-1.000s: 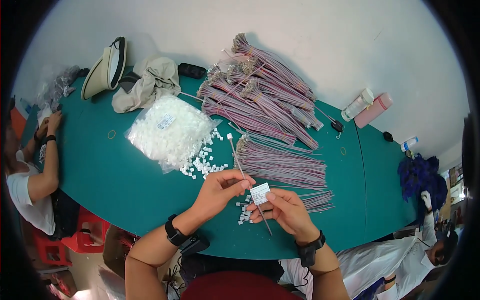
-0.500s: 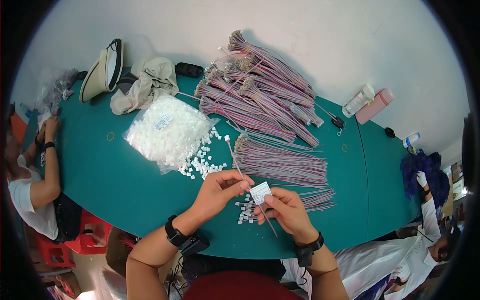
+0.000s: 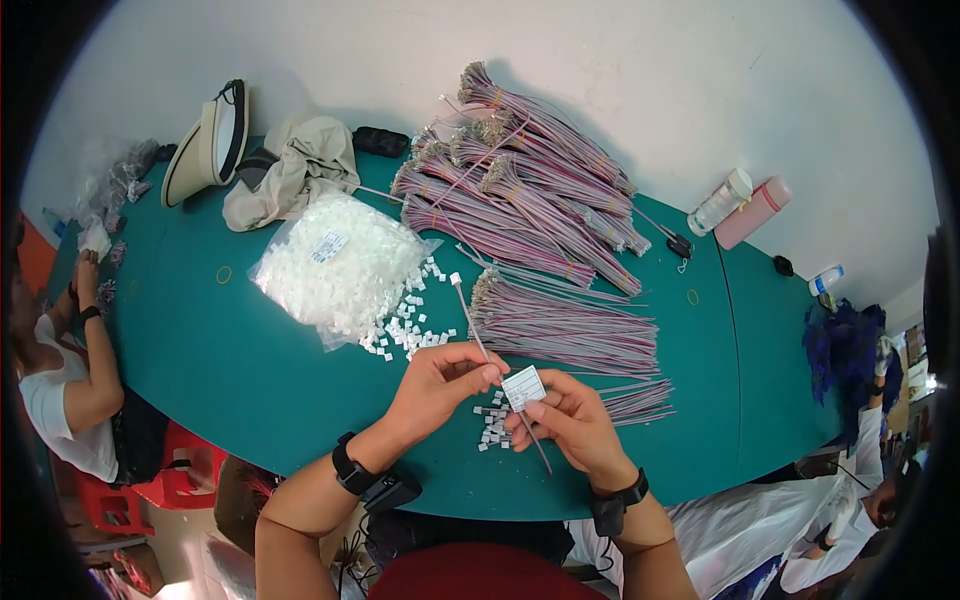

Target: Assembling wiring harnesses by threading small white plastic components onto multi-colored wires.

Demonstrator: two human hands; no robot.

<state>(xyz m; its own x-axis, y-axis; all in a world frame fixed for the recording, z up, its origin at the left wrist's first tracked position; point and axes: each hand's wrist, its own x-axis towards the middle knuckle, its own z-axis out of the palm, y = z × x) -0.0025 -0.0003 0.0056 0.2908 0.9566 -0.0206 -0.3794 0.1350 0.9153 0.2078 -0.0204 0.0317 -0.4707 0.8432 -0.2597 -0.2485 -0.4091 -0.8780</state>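
Note:
My left hand (image 3: 440, 388) pinches a thin grey-pink cable (image 3: 470, 318) between thumb and fingers. The cable slants, with a white connector housing (image 3: 456, 279) at its upper end and its tail below my right hand. My right hand (image 3: 572, 425) grips a small white printed label (image 3: 522, 384) against the cable, thumb on the label's lower edge. Whether the label is stuck to the cable I cannot tell. Under and beside my right hand lie several cables with white connectors (image 3: 492, 432). Just beyond my hands is a spread row of similar cables (image 3: 565, 325).
Loose white housings (image 3: 405, 330) lie beside a clear bag of them (image 3: 335, 265). Tied cable bundles (image 3: 510, 195) are heaped at the back. A sun visor (image 3: 208, 150), cloth (image 3: 300, 165), clear bottle (image 3: 718, 203) and pink bottle (image 3: 753, 213) share the green table (image 3: 240, 370). People work at both sides.
My right thumb has slid slightly down the label, and the label has tilted a little. Both hands keep hold of the cable. The people at both sides have moved their hands.

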